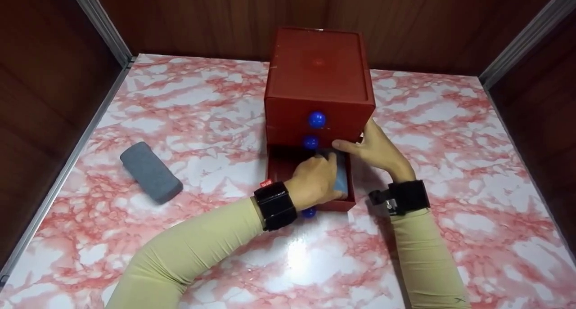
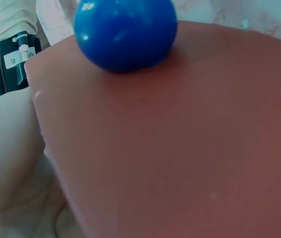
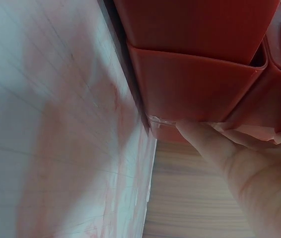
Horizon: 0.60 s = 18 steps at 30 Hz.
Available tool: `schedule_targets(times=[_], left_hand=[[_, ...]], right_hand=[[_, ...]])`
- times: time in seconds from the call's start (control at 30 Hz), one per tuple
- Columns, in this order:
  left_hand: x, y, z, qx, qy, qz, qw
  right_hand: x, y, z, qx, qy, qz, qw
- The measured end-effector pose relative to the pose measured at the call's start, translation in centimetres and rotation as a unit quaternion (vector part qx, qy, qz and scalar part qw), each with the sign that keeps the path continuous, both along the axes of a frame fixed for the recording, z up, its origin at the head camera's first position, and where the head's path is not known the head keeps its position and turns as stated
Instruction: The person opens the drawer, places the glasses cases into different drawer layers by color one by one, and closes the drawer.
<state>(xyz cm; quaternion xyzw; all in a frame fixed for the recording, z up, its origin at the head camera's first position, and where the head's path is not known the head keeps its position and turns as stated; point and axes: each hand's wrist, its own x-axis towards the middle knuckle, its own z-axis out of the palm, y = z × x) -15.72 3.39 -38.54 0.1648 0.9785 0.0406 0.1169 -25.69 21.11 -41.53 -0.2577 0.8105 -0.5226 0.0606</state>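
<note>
A red drawer cabinet (image 1: 318, 66) with round blue knobs (image 1: 317, 119) stands on the table. Its lowest drawer (image 1: 279, 167) is pulled out. Inside that drawer my left hand (image 1: 315, 178) grips a blue-grey block-like thing (image 1: 341, 178) along the right side; the hand hides much of it. The left wrist view shows a red drawer front (image 2: 170, 134) and a blue knob (image 2: 125, 32) close up, with part of the left hand (image 2: 11, 153). My right hand (image 1: 378, 149) rests against the cabinet's right side, thumb on the front; its fingers (image 3: 205, 139) lie fairly straight along the red wall.
A dark grey rounded block (image 1: 151, 172) lies on the table to the left of the cabinet. The marbled red-and-white tabletop (image 1: 216, 115) is bounded by brown wooden panels (image 1: 202, 21) at the back and sides.
</note>
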Motion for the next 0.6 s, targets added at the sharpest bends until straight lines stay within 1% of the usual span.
schedule_targets(times=[0.17, 0.27, 0.37, 0.47, 0.53, 0.6], left_hand=[[-0.1, 0.1, -0.3, 0.024, -0.007, 0.011, 0.9996], [0.0, 0.0, -0.3, 0.027, -0.006, 0.01, 0.9996], [0.1, -0.3, -0.1, 0.021, -0.007, 0.004, 0.9997], [0.2, -0.9, 0.3, 0.017, -0.009, -0.01, 0.9998], [0.3, -1.3, 0.6, 0.024, -0.01, -0.018, 0.9995], [0.5, -2.0, 0.9, 0.039, 0.0, -0.028, 0.9988]], right_hand=[[0.0, 0.1, 0.1, 0.007, 0.01, -0.001, 0.9999], [0.1, 0.2, 0.0, 0.006, 0.008, -0.003, 0.9999], [0.1, 0.2, 0.0, 0.001, 0.003, -0.002, 1.0], [0.0, 0.1, 0.0, 0.001, 0.001, -0.001, 1.0], [0.0, 0.1, -0.1, 0.004, 0.001, -0.001, 1.0], [0.0, 0.1, 0.0, 0.009, 0.004, -0.002, 0.9999]])
